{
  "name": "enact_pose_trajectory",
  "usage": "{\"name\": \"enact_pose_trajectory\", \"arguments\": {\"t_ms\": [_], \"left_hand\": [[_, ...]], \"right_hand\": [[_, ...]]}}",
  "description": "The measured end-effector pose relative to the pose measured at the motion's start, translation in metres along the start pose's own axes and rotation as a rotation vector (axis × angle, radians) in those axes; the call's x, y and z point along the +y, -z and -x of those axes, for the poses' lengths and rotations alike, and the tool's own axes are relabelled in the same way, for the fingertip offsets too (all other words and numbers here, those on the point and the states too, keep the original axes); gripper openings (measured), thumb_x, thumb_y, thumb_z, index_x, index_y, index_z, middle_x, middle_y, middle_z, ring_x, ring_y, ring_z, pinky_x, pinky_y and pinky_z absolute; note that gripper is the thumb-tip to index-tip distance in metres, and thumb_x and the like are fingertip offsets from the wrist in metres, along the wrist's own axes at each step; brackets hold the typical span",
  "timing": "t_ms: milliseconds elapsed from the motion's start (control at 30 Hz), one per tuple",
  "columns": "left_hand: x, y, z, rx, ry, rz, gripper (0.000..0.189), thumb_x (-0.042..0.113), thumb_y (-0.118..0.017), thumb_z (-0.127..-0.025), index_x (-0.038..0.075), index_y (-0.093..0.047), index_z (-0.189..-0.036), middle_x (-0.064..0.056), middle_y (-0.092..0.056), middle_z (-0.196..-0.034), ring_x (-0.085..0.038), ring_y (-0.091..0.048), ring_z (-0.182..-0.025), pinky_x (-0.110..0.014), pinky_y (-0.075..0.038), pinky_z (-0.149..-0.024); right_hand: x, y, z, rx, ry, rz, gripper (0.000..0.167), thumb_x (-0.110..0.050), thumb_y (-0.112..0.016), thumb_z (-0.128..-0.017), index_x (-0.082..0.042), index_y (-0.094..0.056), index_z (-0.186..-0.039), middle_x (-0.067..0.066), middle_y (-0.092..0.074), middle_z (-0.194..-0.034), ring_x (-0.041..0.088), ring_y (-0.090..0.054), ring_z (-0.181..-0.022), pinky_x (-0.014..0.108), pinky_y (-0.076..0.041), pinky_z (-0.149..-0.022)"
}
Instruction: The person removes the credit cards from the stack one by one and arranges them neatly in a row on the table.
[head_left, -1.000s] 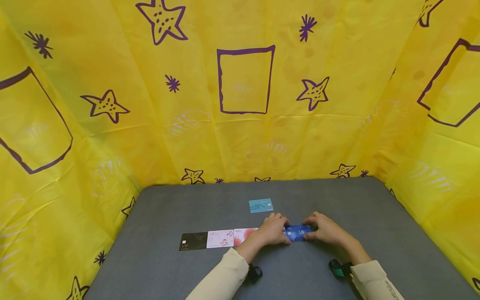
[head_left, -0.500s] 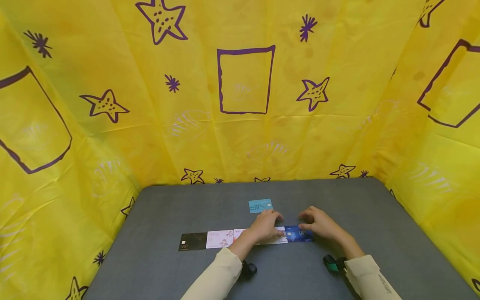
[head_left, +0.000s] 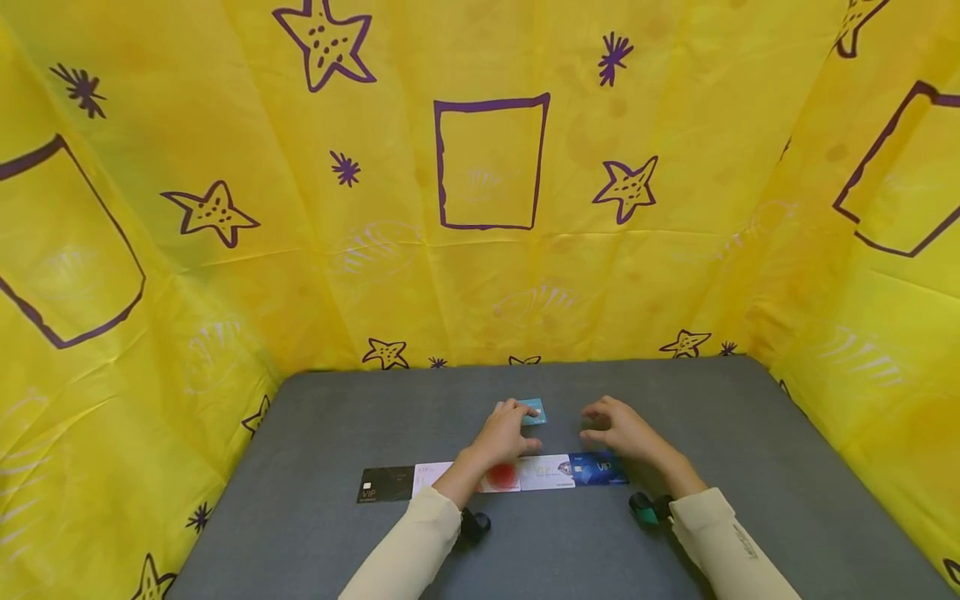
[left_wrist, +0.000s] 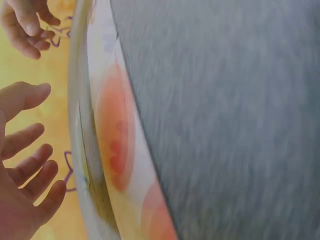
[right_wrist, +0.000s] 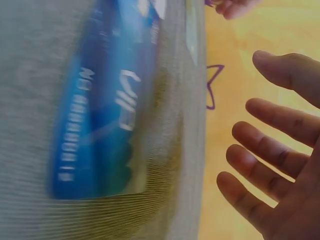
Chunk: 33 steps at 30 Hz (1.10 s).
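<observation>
My left hand (head_left: 501, 432) hovers over the row of cards with fingers spread and nothing in them. It partly covers a light blue card (head_left: 536, 412) lying behind the row. My right hand (head_left: 624, 428), fingers apart and holding nothing, is above and behind the dark blue VIP card (head_left: 600, 468) at the row's right end. A white card (head_left: 546, 472) adjoins that one. Left of it is a white card with red circles (head_left: 501, 477), partly hidden by the left wrist. In the right wrist view the dark blue card (right_wrist: 102, 115) lies flat below the spread fingers (right_wrist: 270, 150).
A pale pink card (head_left: 429, 473) and a black VIP card (head_left: 386, 485) form the row's left end. The cards lie on a dark grey table (head_left: 300, 450). Yellow patterned cloth (head_left: 480, 283) encloses the back and both sides.
Both hands have let go of the dark blue card and lifted away. The left hand has moved left and back towards the light blue card; the right hand has moved back and slightly left.
</observation>
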<state>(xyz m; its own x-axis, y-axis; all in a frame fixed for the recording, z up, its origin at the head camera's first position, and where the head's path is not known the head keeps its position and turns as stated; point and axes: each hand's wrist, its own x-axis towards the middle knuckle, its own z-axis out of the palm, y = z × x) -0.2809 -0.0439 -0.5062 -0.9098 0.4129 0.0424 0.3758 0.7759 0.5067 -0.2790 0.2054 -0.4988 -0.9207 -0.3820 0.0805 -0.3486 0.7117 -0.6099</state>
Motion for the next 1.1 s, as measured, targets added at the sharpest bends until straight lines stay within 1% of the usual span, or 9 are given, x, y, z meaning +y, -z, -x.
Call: {"name": "enact_pose_trajectory", "arguments": {"t_ms": [100, 167, 267, 400, 600, 733, 900, 1000, 1100], "left_hand": [[-0.008, 0.005, -0.001, 0.012, 0.008, 0.016, 0.048, 0.028, -0.077, -0.083, 0.010, -0.062, -0.125, -0.009, -0.056, -0.120, -0.027, -0.049, -0.112, -0.042, -0.045, -0.097], [-0.012, 0.010, -0.002, 0.019, 0.015, 0.036, 0.047, 0.026, -0.076, -0.083, 0.009, -0.062, -0.125, -0.010, -0.056, -0.121, -0.027, -0.048, -0.112, -0.044, -0.044, -0.097], [-0.018, 0.015, -0.002, 0.020, 0.025, 0.053, 0.049, 0.025, -0.076, -0.083, 0.007, -0.061, -0.125, -0.012, -0.056, -0.122, -0.028, -0.048, -0.111, -0.045, -0.045, -0.095], [-0.023, 0.018, -0.004, 0.020, 0.037, 0.049, 0.052, 0.027, -0.077, -0.082, 0.007, -0.060, -0.127, -0.013, -0.056, -0.123, -0.028, -0.048, -0.110, -0.045, -0.044, -0.096], [-0.029, 0.024, -0.007, 0.011, 0.054, 0.055, 0.056, 0.027, -0.079, -0.080, 0.008, -0.059, -0.129, -0.013, -0.055, -0.124, -0.028, -0.048, -0.111, -0.045, -0.044, -0.097], [-0.032, 0.025, -0.008, -0.004, 0.072, 0.050, 0.057, 0.028, -0.079, -0.081, 0.008, -0.058, -0.130, -0.014, -0.055, -0.124, -0.028, -0.047, -0.110, -0.045, -0.044, -0.096], [-0.036, 0.025, -0.011, -0.028, 0.096, 0.049, 0.058, 0.028, -0.079, -0.080, 0.008, -0.057, -0.130, -0.014, -0.054, -0.123, -0.027, -0.046, -0.109, -0.043, -0.044, -0.095], [-0.038, 0.025, -0.014, -0.041, 0.103, 0.042, 0.059, 0.028, -0.079, -0.081, 0.008, -0.057, -0.131, -0.013, -0.054, -0.122, -0.026, -0.045, -0.107, -0.041, -0.044, -0.093], [-0.039, 0.025, -0.018, -0.048, 0.100, 0.023, 0.059, 0.028, -0.079, -0.080, 0.007, -0.057, -0.131, -0.013, -0.054, -0.122, -0.025, -0.045, -0.106, -0.040, -0.044, -0.092]], "right_hand": [[-0.002, 0.002, -0.007, 0.028, 0.003, 0.003, 0.036, -0.021, -0.074, -0.085, 0.001, -0.068, -0.113, 0.013, -0.062, -0.101, 0.028, -0.060, -0.095, 0.050, -0.050, -0.086], [-0.003, 0.003, -0.012, 0.036, 0.021, 0.007, 0.036, -0.020, -0.074, -0.085, 0.001, -0.067, -0.113, 0.015, -0.063, -0.103, 0.030, -0.059, -0.096, 0.051, -0.049, -0.086], [-0.005, 0.003, -0.019, 0.020, 0.043, 0.007, 0.036, -0.021, -0.074, -0.086, 0.001, -0.067, -0.114, 0.016, -0.063, -0.104, 0.031, -0.059, -0.097, 0.051, -0.049, -0.087], [-0.007, 0.000, -0.030, -0.012, 0.066, 0.005, 0.038, -0.022, -0.074, -0.085, 0.002, -0.067, -0.115, 0.017, -0.063, -0.105, 0.032, -0.059, -0.098, 0.051, -0.048, -0.088], [-0.012, -0.003, -0.045, -0.023, 0.080, 0.027, 0.039, -0.020, -0.075, -0.084, 0.003, -0.067, -0.115, 0.019, -0.063, -0.106, 0.034, -0.059, -0.099, 0.052, -0.048, -0.089], [-0.018, -0.007, -0.054, -0.036, 0.096, 0.056, 0.041, -0.020, -0.075, -0.083, 0.004, -0.067, -0.115, 0.019, -0.062, -0.106, 0.034, -0.060, -0.098, 0.051, -0.049, -0.089], [-0.024, -0.016, -0.063, -0.071, 0.087, 0.066, 0.042, -0.020, -0.076, -0.082, 0.003, -0.066, -0.116, 0.018, -0.062, -0.107, 0.033, -0.062, -0.099, 0.050, -0.050, -0.090], [-0.025, -0.021, -0.069, -0.084, 0.076, 0.063, 0.043, -0.021, -0.077, -0.082, 0.002, -0.066, -0.117, 0.016, -0.061, -0.108, 0.030, -0.061, -0.099, 0.048, -0.050, -0.091], [-0.025, -0.025, -0.074, -0.091, 0.089, 0.081, 0.045, -0.023, -0.078, -0.081, 0.002, -0.066, -0.117, 0.015, -0.062, -0.109, 0.028, -0.059, -0.098, 0.047, -0.049, -0.091]]}}
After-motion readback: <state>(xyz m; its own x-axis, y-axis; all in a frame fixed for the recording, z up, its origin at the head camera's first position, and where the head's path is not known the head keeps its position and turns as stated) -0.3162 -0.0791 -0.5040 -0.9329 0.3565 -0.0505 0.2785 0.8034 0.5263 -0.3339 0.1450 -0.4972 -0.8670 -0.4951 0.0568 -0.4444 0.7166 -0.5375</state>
